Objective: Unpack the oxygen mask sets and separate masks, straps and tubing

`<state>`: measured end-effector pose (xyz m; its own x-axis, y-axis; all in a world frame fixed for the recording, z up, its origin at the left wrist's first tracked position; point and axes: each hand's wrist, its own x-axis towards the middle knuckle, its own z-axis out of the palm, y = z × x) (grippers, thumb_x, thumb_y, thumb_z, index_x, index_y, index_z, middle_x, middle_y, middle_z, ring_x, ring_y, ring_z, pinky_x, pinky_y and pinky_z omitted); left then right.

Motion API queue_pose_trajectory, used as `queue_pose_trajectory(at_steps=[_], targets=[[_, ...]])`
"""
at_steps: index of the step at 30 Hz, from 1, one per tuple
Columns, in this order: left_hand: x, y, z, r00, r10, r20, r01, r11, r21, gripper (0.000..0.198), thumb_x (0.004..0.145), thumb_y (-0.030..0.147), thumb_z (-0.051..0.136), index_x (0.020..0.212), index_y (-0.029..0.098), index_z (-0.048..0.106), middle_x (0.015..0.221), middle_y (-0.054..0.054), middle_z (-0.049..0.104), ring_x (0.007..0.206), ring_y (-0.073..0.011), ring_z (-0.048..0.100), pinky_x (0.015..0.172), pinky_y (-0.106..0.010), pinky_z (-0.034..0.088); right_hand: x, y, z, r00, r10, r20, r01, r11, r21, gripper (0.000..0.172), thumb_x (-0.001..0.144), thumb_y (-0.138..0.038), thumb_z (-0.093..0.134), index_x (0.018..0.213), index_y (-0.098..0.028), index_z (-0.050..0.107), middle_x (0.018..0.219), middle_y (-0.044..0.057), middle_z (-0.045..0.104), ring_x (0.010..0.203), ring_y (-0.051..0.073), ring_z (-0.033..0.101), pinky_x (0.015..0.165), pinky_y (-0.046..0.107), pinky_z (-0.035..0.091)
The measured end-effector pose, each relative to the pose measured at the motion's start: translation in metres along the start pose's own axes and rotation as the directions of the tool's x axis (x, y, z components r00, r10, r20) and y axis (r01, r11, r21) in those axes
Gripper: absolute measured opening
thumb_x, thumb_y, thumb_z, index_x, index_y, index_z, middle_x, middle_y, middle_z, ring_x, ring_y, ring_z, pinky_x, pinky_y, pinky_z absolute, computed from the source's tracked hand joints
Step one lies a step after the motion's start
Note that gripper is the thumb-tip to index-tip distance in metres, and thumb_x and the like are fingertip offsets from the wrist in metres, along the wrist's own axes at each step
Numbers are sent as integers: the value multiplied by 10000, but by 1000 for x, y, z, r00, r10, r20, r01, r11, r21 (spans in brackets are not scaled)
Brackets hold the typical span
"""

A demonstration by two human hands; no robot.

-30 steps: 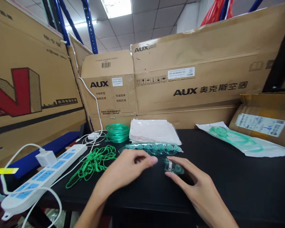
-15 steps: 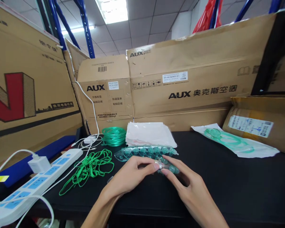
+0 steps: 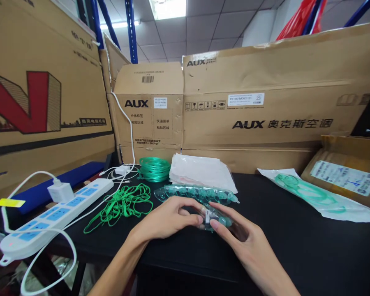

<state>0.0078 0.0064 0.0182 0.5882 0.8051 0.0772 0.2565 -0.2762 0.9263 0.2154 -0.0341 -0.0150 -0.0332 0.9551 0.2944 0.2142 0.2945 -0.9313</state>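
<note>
Both hands hold a translucent green plastic piece, apparently an oxygen mask [image 3: 224,221], low over the black table. A small silvery strip [image 3: 207,217], like a nose clip, sits on it between my thumbs. My left hand [image 3: 172,218] pinches its left side, thumb and fingers closed at the strip's edge. On the right side, my right hand [image 3: 239,230] grips it with the thumb in front and fingers behind. The hands partly hide its shape. Just behind lies a row of nested translucent green masks [image 3: 197,192].
Green elastic cord [image 3: 126,201] lies tangled at left, near a white power strip [image 3: 58,218] with cables. Coiled green tubing [image 3: 154,169] and white bags [image 3: 200,168] stand behind. A packet of tubing [image 3: 311,191] lies right, before a carton [image 3: 348,168]. Cardboard [image 3: 265,144] walls the back.
The view has shifted, so the background sits differently in frame. My hands stay on the mask; the silvery strip now shows more upright between my thumbs, with the left thumb slightly further from it.
</note>
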Motion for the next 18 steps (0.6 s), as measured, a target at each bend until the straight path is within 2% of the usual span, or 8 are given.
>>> queue_pose_trajectory(at_steps=[2, 7, 12, 18], targets=[[-2, 0, 1, 1000, -9, -8, 9, 999, 33, 262, 861, 324, 652, 1066, 182, 733, 787, -13, 724, 578, -100, 539, 490, -202, 246, 1, 2, 1, 999, -26, -26, 24, 998, -50, 417, 807, -479, 733, 1164, -264, 752, 1180, 64, 760, 1093, 285, 704, 929, 378, 570], [1, -2, 7, 1000, 10, -28, -9, 998, 61, 270, 868, 364, 653, 1050, 183, 735, 864, -49, 764, 693, -159, 667, 538, -199, 341, 0, 8, 2, 996, -69, -55, 61, 988, -143, 373, 812, -450, 731, 1133, -264, 773, 1152, 71, 771, 1087, 309, 705, 989, 437, 539], [6, -8, 11, 997, 42, -63, -36, 994, 100, 295, 891, 403, 642, 1061, 182, 735, 855, -45, 776, 757, -192, 702, 665, -234, 447, -1, 11, 1, 994, -91, -51, 81, 981, -175, 339, 844, -432, 695, 1118, -250, 774, 1162, 86, 765, 1108, 312, 695, 1011, 447, 521], [8, -10, 16, 989, 99, -106, -90, 992, 89, 212, 900, 339, 652, 1040, 194, 718, 851, -31, 772, 810, -194, 727, 770, -263, 494, -1, 9, 5, 991, -89, -102, 66, 976, -207, 331, 818, -409, 709, 1101, -252, 776, 1128, 64, 778, 1077, 303, 710, 984, 427, 542]])
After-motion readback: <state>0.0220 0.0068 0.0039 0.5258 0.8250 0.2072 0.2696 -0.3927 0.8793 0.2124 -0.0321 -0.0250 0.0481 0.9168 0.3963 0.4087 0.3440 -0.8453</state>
